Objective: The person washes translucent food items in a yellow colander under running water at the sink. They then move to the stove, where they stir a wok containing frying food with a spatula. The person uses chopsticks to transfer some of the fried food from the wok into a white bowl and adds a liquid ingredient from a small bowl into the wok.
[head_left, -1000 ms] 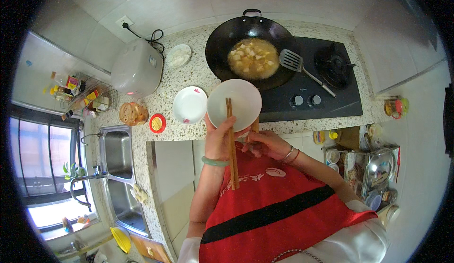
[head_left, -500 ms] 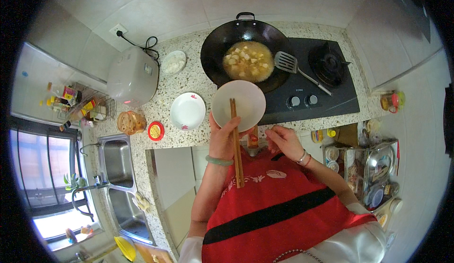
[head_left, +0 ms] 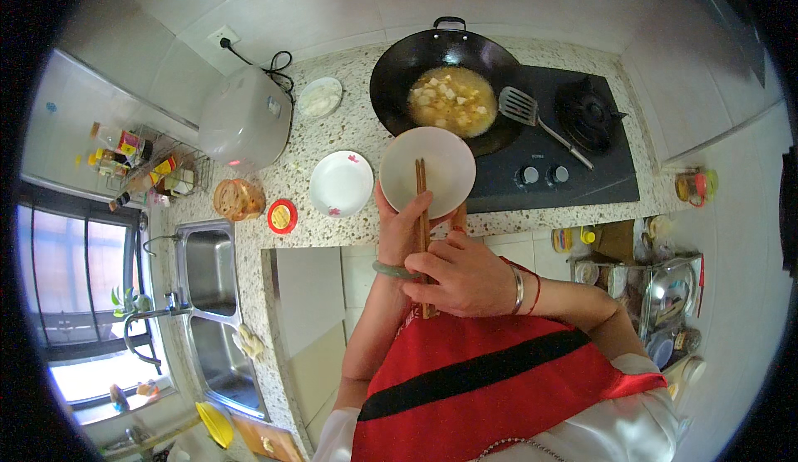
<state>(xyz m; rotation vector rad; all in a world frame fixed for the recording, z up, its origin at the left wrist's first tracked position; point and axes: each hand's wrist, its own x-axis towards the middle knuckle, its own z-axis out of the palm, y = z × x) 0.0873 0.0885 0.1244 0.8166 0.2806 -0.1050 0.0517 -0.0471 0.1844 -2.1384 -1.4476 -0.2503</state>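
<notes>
Here, on the near side of a large black metal wok (head_left: 391,88), the left hand (head_left: 399,233) grips a round white bowl (head_left: 445,167), its thumb over slender brown wooden chopsticks (head_left: 425,233); the right hand (head_left: 467,277), fingers curled, grasps the chopsticks' lower portion.

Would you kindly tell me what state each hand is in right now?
Left hand: holding the white bowl, thumb over the chopsticks.
Right hand: fingers curled over the chopsticks' lower part; whether it grips them cannot be told.
</notes>
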